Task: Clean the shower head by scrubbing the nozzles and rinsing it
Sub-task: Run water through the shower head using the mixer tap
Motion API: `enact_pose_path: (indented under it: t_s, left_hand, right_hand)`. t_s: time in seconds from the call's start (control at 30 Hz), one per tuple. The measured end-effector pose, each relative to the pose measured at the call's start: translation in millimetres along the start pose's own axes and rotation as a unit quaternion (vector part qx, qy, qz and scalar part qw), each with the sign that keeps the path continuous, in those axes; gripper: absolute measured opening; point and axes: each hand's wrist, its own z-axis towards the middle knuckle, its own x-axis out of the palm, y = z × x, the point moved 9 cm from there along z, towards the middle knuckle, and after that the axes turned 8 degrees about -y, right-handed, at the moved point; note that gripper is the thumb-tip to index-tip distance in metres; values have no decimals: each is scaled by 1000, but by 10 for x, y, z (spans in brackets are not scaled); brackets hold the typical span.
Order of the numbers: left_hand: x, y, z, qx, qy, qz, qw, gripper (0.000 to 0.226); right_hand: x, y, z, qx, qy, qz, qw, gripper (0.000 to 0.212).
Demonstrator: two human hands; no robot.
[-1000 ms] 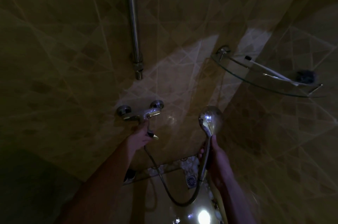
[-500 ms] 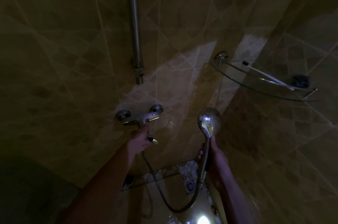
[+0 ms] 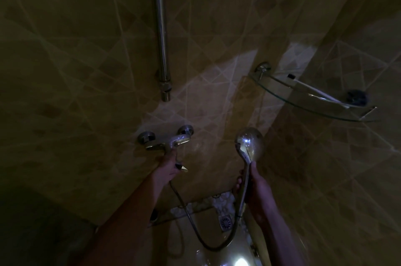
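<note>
In a dim tiled shower stall, my right hand (image 3: 257, 189) grips the handle of the shower head (image 3: 250, 143), fingers (image 3: 237, 185) closed around it, lifting it upright near the corner with its chrome back toward me, so any spray should go at the wall, not at me. My left hand (image 3: 168, 167) reaches up to the tap (image 3: 171, 141), fingers closed on its lever, apparently ready to control water for rinsing. The hose (image 3: 208, 242) loops slack between tap and handle, above the drain (image 3: 225, 221). A brush (image 3: 325, 93) lies untouched on the glass shelf (image 3: 303, 105), well apart.
</note>
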Motion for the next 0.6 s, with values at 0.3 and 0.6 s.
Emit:
enact_pose_path:
  t_s: [0.3,0.6]
  left_hand:
    - [-36,15,-22,-18,-13,8,1000,51]
    - [42,184,281,-43,20,-34,998,85]
  right_hand:
    - [46,79,-52,-5,14,-6,1000,53]
    - [45,95,-15,1,10,14,1000,52]
